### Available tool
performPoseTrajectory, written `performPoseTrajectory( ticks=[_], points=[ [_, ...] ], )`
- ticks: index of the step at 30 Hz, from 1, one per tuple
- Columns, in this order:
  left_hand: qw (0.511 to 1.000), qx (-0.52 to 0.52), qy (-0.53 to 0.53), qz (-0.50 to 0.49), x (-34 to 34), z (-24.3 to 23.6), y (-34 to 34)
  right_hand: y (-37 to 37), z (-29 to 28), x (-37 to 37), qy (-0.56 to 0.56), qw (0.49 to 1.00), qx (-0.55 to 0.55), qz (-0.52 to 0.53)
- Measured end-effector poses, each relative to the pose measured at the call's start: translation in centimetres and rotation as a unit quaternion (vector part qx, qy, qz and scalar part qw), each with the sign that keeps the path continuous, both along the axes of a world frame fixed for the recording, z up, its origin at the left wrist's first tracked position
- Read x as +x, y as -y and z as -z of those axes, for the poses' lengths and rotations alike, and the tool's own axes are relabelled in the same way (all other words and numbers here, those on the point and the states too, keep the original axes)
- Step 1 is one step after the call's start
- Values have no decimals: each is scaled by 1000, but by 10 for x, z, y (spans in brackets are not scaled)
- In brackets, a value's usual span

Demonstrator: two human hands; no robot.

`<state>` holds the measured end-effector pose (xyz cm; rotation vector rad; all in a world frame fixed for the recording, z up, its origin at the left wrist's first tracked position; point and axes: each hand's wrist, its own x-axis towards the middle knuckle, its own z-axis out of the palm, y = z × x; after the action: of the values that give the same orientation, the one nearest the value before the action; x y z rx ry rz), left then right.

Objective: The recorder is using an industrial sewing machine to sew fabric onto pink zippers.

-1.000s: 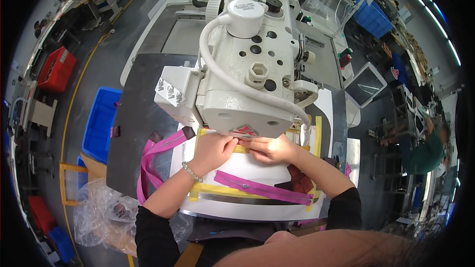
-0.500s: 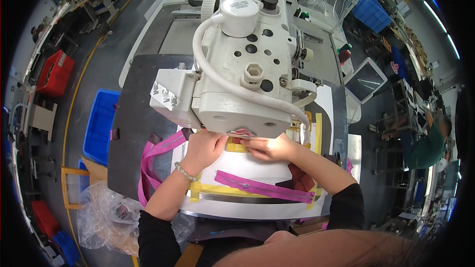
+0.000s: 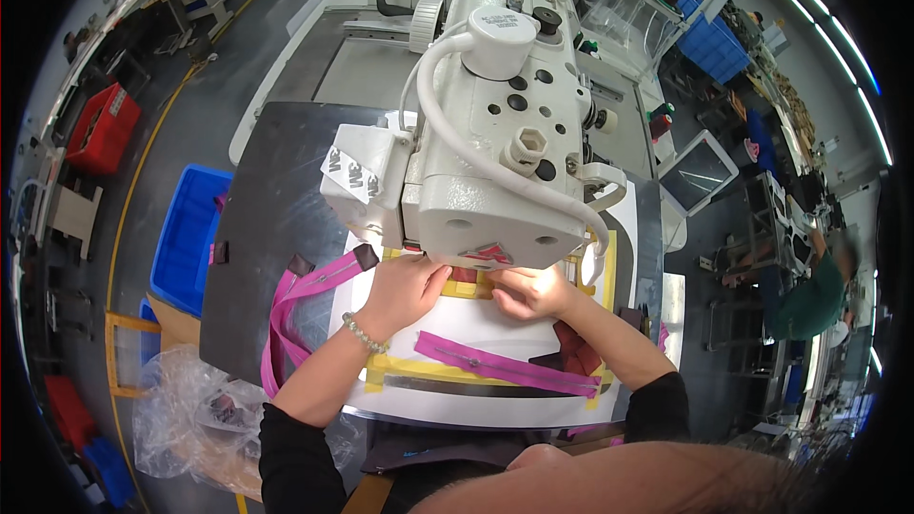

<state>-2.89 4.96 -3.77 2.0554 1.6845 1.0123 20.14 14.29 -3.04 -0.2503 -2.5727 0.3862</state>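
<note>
A large off-white industrial sewing machine [image 3: 495, 152] fills the middle of the view, its head overhanging a dark grey work table [image 3: 257, 228]. On the table lies a white template board [image 3: 495, 328] edged with yellow tape, and both hands work on it right under the machine's head. The left hand [image 3: 405, 287] lies palm down, fingers together and flat on the board beside a pink zipper [image 3: 319, 281] whose tape trails off to the left and loops down over the table edge. The right hand [image 3: 528, 293] has its fingertips curled close together and pressed down on a dark red fabric piece [image 3: 466, 275] just beneath the needle area; whether it pinches the piece or only pins it flat I cannot tell. A second pink zipper [image 3: 519, 365] lies nearer the person, taped into the board, its long axis running left to right with a slight downward slope toward the right, and the slider sits near its left end. The risk, as I judge it, lies in how close both sets of fingers are to the needle zone: a start of the machine could catch them, and any slip of the fabric under that pressure could leave it crooked in the template. A blue bin [image 3: 190, 238] stands on the floor to the left.
</note>
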Motion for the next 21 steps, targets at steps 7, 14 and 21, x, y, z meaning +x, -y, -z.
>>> performPoseTrajectory(
  ticks=[7, 14, 21],
  points=[
    [1000, -27, -11, 6, -3, 13, -4, -2, 4, -4, -30, 999, 9, 42],
    [999, -37, -16, 1, -1, 11, -5, 50, -10, 4, 90, 983, -86, 131],
    [999, -31, -13, 0, -1, 9, -3, 104, -42, 21, 169, 932, -274, 168]
  ],
)
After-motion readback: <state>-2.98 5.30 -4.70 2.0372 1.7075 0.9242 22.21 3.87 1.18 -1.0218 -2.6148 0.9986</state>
